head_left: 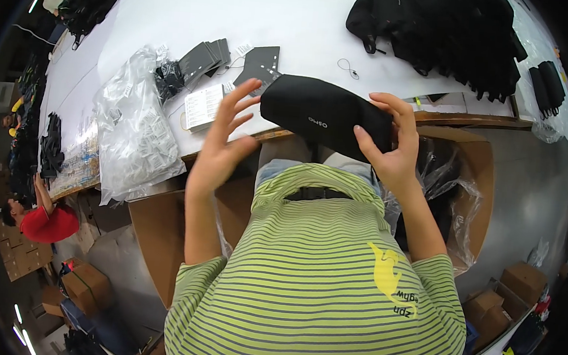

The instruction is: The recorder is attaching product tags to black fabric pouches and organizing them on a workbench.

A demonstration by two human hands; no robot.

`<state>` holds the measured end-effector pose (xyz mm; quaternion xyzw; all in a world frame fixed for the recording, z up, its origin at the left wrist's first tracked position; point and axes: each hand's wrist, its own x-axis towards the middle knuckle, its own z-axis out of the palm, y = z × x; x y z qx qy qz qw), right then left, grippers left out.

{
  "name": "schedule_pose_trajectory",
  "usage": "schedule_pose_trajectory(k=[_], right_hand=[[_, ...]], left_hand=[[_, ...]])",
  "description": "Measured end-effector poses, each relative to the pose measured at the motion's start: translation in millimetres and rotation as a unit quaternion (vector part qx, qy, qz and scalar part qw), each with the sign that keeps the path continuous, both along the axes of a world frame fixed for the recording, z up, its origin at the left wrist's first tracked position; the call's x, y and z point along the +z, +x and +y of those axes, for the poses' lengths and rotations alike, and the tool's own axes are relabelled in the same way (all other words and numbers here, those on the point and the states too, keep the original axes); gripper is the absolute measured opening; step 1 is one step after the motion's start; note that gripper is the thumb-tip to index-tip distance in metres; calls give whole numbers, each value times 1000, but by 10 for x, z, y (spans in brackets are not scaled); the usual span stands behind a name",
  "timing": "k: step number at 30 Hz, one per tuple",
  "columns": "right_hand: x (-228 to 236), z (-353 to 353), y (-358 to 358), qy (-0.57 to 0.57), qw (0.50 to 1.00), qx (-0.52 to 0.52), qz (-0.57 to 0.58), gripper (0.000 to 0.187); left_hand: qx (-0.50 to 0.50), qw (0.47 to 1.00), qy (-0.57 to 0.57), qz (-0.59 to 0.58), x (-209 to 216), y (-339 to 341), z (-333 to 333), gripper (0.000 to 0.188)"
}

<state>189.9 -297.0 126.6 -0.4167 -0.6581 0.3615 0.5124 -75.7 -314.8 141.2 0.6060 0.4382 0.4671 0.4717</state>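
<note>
A long black pouch [319, 107] with pale lettering on its side is held up just over the table's front edge. My right hand [393, 143] grips its right end, thumb on the near face and fingers over the top. Beside the pouch's left end is my left hand [224, 129], fingers spread and holding nothing; whether a fingertip brushes the pouch I cannot tell. Behind the pouch lie dark grey cards [261, 61], partly hidden by it. A stack of white printed labels [204, 106] sits beyond my left hand.
At left is a clear bag of small white tags [137, 132], beside more grey cards [203, 58]. A thin cord loop [347, 68] lies mid-table. Black pouches are heaped [442, 30] at far right. Cardboard boxes [485, 166] flank me. A person in red [50, 223] works at left.
</note>
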Motion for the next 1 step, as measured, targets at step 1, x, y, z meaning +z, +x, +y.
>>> schedule_pose_trajectory(k=[1], right_hand=[[-9,-26,15,-26,999,3,25,46]], left_hand=[[-16,991,34,132,-61,33,3,78]])
